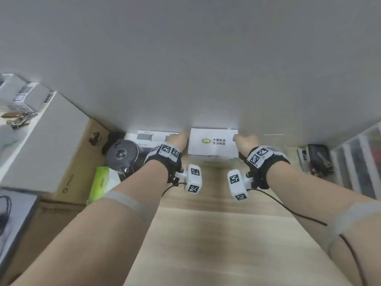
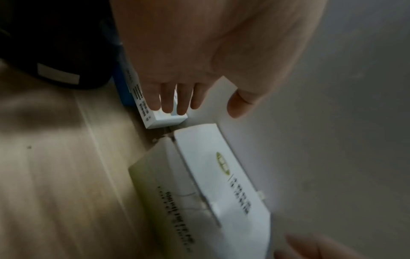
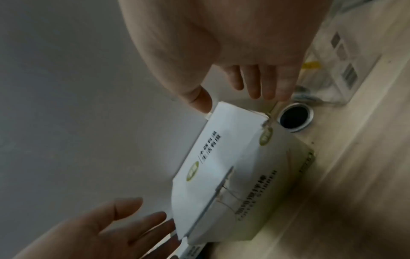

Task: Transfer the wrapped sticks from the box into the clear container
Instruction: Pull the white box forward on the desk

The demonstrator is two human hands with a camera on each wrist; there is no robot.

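step: reaching for the box, mid-frame against the wall, lid shut | my left hand and right hand both spread open, holding nothing, one at each end | clear container: can't spot it for sure | next: grab both ends, pull it closer, flip the lid

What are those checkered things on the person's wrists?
Each bare arm wears a black wrist strap carrying white blocks printed with black square codes. A small white camera box with the same codes juts from each wrist, trailing a thin black cable. Grey bands circle both forearms.
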